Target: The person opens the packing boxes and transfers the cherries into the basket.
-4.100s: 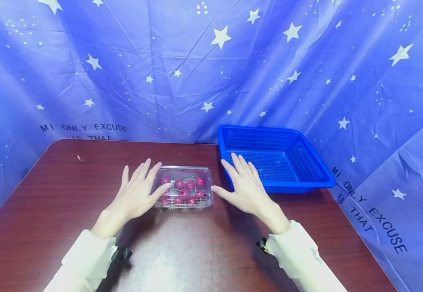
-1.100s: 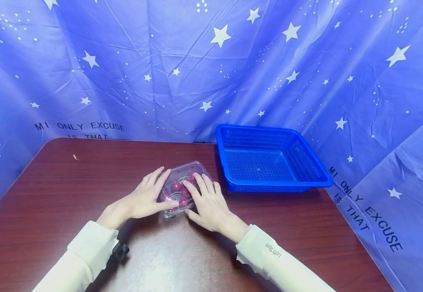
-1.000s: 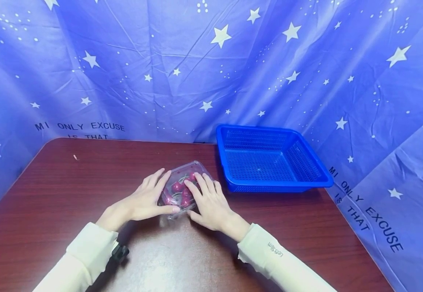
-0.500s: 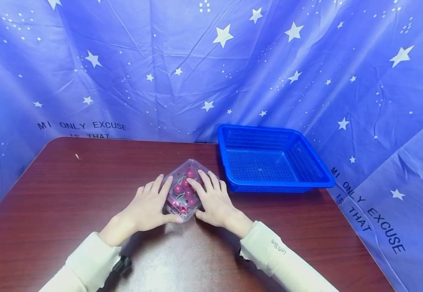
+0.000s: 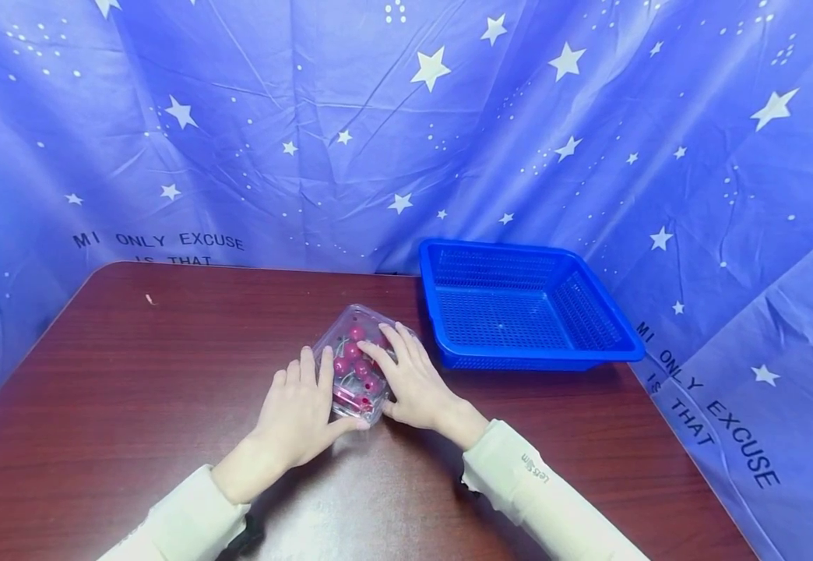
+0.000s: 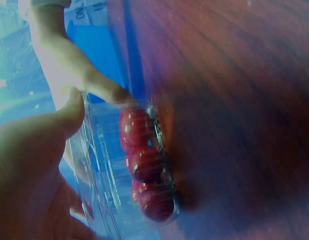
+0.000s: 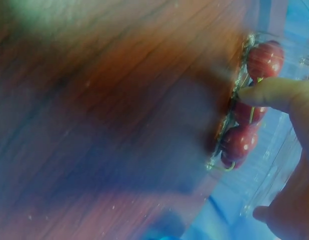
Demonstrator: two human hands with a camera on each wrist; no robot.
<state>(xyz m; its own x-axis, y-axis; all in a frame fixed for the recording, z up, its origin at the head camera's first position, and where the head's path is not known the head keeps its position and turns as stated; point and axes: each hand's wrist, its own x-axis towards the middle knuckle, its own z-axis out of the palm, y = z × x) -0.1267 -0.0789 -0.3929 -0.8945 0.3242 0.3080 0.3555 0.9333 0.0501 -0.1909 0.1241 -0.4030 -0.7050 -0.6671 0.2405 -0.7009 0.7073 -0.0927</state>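
Box (image 5: 346,323) on table (image 5: 203,343), gripped at 8 o'clock by left hand (image 5: 297,411), at 4 by right hand (image 5: 417,391); long axis seemingly turned 1 to 7; basket (image 5: 540,361) set at 2, nearer right hand

One surface (image 5: 203,358), one basket (image 5: 533,362), one box (image 5: 336,331) and one scrap (image 5: 150,299). One left hand (image 5: 297,417) and one right hand (image 5: 419,383); two sleeves (image 5: 519,467). At least six cherries (image 5: 340,365) show in the box; their full number cannot be told.
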